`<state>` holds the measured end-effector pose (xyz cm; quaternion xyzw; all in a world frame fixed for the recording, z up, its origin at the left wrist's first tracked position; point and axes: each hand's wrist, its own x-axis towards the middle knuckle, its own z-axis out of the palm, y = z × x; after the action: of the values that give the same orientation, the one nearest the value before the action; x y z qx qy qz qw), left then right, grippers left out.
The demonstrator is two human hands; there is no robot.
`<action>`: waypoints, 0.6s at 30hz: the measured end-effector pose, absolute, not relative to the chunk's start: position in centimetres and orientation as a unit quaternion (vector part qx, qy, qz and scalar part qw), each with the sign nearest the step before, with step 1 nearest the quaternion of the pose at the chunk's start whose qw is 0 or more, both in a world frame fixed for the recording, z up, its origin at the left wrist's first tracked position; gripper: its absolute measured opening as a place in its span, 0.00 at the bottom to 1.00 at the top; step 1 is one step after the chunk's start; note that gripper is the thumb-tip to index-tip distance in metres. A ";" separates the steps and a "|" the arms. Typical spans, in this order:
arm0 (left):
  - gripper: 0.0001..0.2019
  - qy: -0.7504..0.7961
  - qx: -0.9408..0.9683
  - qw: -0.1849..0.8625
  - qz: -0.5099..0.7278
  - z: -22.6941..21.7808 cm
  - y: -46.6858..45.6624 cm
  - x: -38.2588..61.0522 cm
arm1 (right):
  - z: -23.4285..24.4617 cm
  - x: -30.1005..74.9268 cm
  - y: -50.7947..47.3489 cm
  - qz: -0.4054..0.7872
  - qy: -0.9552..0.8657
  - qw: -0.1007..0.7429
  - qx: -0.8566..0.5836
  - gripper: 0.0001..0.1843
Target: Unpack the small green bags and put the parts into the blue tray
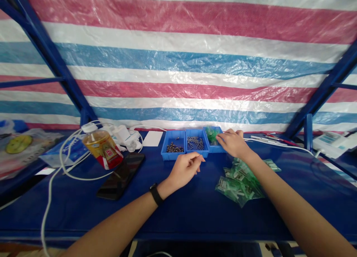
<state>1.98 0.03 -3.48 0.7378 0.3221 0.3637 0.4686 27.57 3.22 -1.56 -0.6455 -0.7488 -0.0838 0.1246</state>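
Observation:
My left hand (187,168), a dark band on its wrist, hovers in front of the middle blue bin, fingers curled; whatever they hold is hidden. That middle bin (205,150) contains several long metal screws (195,142). Small dark metal fasteners (175,148) lie in the left blue bin (165,155). My right hand (233,142) is at the right blue bin (216,149), fingers bent and closed at the small green pieces (212,135) inside; its fingertips are partly hidden. Below the right forearm lies a pile of clear bags (241,181) with green and metal contents.
To the left are a dark phone (121,176), a tilted drink bottle (103,147), white cables (63,164) and a power strip (130,140). White paper (153,138) lies left of the bins. Pens and tools (272,139) are at the back right, near a white device (330,142).

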 end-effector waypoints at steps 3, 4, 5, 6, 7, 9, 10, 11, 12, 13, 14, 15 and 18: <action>0.18 0.321 0.741 0.464 0.365 -3.4 0.1 1.9 | -1.2 26.9 4.0 -0.051 -0.752 0.114 -0.647 0.19; 0.17 0.320 0.744 0.460 0.365 -3.5 0.2 1.9 | -1.2 26.8 4.2 -0.039 -0.751 0.116 -0.649 0.18; 0.17 0.317 0.747 0.456 0.364 -3.5 0.2 1.9 | -1.2 26.7 4.3 -0.029 -0.749 0.118 -0.652 0.17; 0.16 0.315 0.752 0.451 0.364 -3.6 0.2 1.9 | -1.3 26.6 4.3 -0.017 -0.747 0.118 -0.654 0.17; 0.15 0.311 0.756 0.447 0.363 -3.6 0.2 1.9 | -1.3 26.6 4.2 -0.006 -0.746 0.118 -0.655 0.17; 0.14 0.306 0.765 0.439 0.359 -3.7 0.1 2.0 | -1.3 26.3 3.9 0.018 -0.750 0.120 -0.650 0.17; 0.14 0.306 0.768 0.437 0.355 -3.8 0.1 2.0 | -1.2 26.0 3.7 0.030 -0.755 0.122 -0.644 0.18; 0.14 0.307 0.771 0.434 0.351 -3.8 0.0 2.0 | -1.2 25.8 3.5 0.041 -0.759 0.125 -0.638 0.18; 0.14 0.308 0.774 0.433 0.345 -3.8 0.0 2.0 | -1.2 25.5 3.4 0.051 -0.762 0.129 -0.632 0.18; 0.14 0.309 0.777 0.430 0.340 -3.7 -0.1 2.0 | -1.1 25.2 3.3 0.060 -0.764 0.132 -0.628 0.18; 0.14 0.308 0.781 0.427 0.336 -3.7 -0.1 2.0 | -1.1 25.0 3.2 0.067 -0.765 0.135 -0.626 0.18; 0.14 0.306 0.786 0.423 0.332 -3.6 -0.2 2.0 | -1.1 24.8 3.2 0.072 -0.764 0.139 -0.626 0.17; 0.13 0.299 0.801 0.404 0.327 -3.5 -0.2 1.9 | -0.7 25.3 3.1 0.074 -0.756 0.160 -0.631 0.15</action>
<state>1.90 -0.19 -3.53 0.8006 0.2986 0.3266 0.4041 25.28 3.10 -0.71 -0.6306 -0.7559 0.0741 0.1599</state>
